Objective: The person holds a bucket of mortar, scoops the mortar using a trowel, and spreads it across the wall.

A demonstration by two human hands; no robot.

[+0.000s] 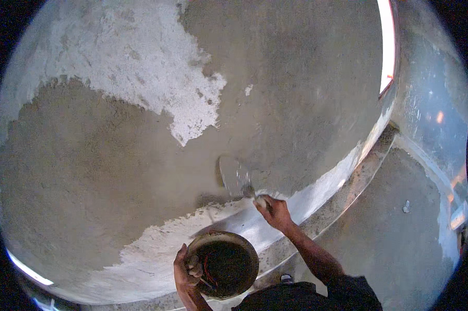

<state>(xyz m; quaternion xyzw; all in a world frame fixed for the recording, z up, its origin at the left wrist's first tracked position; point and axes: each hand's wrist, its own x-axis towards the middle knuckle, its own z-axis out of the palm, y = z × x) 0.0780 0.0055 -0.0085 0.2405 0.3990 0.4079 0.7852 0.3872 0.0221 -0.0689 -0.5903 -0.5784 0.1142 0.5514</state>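
head view: the right hand (274,211) reaches up and forward from the lower middle of the picture, its fingers curled tight around the handle of a flat metal plastering trowel (235,178). the handle itself is mostly hidden inside the fist. the trowel's pale, slightly blurred blade stands above the hand and lies flat against the grey rough cement-plastered wall (114,171), just above the white band along the wall's lower edge.

the left hand (186,272) sits low in the picture, near the person's body, and holds a round shallow dark metal pan (224,264) by its left rim. the thumb and fingers are hooked over that rim, pressed together on it rather than spread. the pan's inside is dark, with a thin reddish line showing in it; what it holds cannot be told. the pan hangs below and a little left of the trowel, apart from the wall.

the wall fills most of the view. a large ragged patch of white uncoated surface (140,62) spreads across its upper left, and another white strip runs along the bottom beneath the grey coat. to the right, a grey concrete floor (395,243) shows past the wall's foot, with a small pale scrap (406,207) lying on it. a bright narrow opening (386,46) glows at the upper right.
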